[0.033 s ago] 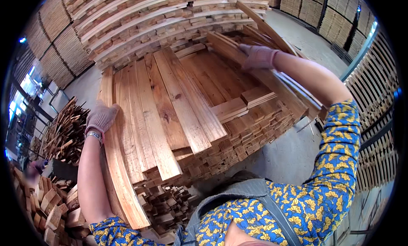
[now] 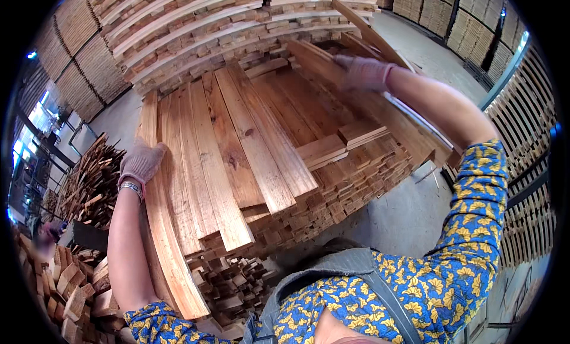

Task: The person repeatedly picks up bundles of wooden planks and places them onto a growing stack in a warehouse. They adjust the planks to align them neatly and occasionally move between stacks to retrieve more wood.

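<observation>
In a pale knit glove, my left hand (image 2: 142,161) is closed on the left edge of the outermost wooden board (image 2: 172,258), its thumb on the near face. Several more planks (image 2: 222,172) lie side by side to the right of it on the stack. At the far right of the stack my right hand (image 2: 367,74), gloved too and smeared by motion, grips a wooden board (image 2: 310,54) tilted on the pile. Its fingertips are partly hidden. Short wood blocks (image 2: 362,133) sit on the stack's near right corner.
Behind the stack rises a tall layered wall of lumber (image 2: 237,23). Scrap sticks (image 2: 95,186) and cut offcuts (image 2: 71,284) are heaped at the left. Slatted wood stacks (image 2: 528,142) stand at the right. Another long board (image 2: 371,32) leans at the back right.
My right hand has shifted slightly to the right, with the board it grips. My left hand has barely moved.
</observation>
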`<state>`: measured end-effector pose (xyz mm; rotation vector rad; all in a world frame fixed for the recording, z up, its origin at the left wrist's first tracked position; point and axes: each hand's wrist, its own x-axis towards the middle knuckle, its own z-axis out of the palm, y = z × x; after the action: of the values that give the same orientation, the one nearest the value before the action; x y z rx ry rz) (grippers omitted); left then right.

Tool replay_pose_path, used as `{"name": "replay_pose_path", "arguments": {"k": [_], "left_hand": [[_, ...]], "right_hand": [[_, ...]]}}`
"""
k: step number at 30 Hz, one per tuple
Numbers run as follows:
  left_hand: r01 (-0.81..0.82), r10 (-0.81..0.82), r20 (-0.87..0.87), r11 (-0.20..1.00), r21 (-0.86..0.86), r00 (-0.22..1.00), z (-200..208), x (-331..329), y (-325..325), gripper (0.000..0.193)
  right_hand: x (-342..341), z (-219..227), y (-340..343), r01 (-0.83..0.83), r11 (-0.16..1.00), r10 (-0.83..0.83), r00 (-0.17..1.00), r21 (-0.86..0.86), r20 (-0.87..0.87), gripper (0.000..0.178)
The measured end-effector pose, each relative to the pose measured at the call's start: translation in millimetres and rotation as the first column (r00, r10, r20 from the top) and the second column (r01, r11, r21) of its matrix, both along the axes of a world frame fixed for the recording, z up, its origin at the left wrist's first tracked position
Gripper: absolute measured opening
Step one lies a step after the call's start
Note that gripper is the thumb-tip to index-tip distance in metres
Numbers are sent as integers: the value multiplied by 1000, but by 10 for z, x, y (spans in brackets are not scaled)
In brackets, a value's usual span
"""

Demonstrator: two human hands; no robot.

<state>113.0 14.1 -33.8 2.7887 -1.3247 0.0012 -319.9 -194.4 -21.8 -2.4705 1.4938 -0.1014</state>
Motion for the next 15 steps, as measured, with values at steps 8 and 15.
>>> {"name": "replay_pose_path", "arguments": {"k": [8,15], "left_hand": [[17,-19,63,999,38,998,-1,154,54,73],[25,-25,30,1000,-8,999,10,-51,-74,73]], "right_hand": [[740,-51,113,-221,819,-185,772,529,608,65],[1138,-765,-601,-720,371,885,466,-586,-11,61]]}}
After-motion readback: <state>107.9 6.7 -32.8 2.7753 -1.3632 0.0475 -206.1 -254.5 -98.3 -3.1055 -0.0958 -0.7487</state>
